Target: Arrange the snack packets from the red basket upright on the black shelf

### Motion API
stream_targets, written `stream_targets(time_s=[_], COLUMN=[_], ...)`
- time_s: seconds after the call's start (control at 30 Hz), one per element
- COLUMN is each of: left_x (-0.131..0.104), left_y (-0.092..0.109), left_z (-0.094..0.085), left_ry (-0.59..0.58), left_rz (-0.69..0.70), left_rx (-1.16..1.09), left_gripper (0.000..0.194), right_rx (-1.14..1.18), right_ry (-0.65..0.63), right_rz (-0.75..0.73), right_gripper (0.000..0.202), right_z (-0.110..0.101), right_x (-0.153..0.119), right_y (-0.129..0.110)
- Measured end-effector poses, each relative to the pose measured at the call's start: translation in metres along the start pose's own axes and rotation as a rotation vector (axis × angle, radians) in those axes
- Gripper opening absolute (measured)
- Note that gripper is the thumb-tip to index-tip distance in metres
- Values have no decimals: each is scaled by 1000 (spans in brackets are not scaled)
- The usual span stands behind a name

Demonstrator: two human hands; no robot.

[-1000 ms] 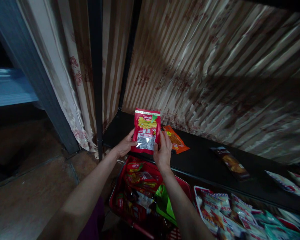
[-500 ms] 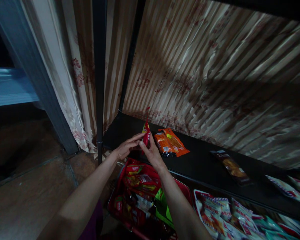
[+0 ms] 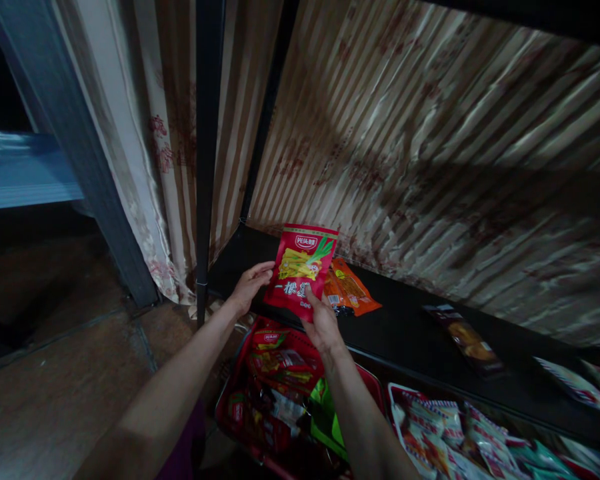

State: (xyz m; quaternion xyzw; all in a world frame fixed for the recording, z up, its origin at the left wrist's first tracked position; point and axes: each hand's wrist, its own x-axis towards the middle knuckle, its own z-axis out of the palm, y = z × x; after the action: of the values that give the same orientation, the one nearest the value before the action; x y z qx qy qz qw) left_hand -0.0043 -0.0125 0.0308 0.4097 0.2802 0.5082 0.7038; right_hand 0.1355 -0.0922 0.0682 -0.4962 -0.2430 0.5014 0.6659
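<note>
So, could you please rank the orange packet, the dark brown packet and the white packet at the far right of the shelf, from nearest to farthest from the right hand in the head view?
1. orange packet: on the shelf just right of the right hand.
2. dark brown packet: mid-shelf, farther right.
3. white packet: at the shelf's far right end.

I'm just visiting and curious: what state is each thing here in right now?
Red snack packet: upright, front showing, held in both hands.
Left hand: grip on the packet's left edge.
Right hand: grip on its bottom.
Orange packets: lying flat on the shelf.
Red basket: full of packets.
</note>
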Motion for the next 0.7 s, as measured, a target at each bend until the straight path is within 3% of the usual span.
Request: stream_targets(time_s=[0.1,0.23,0.5,0.7], left_x=[2,2,7,9], left_y=[-5,-10,-3,0], left_z=[-1,-2,-5,-4], left_ry=[120,27,64,217], left_rz=[-80,-184,-64,-46], left_rx=[-1,-85,-133,-169], left_gripper=[42,41,41,43], right_rx=[11,41,-15,-56], right_ry=[23,17,-89,-79], right_rz=[47,78,208,335], right_gripper=[28,26,30,34], right_z=[-7,-13,-31,-43], right_x=[1,3,-9,-26], right_y=[3,8,16,27])
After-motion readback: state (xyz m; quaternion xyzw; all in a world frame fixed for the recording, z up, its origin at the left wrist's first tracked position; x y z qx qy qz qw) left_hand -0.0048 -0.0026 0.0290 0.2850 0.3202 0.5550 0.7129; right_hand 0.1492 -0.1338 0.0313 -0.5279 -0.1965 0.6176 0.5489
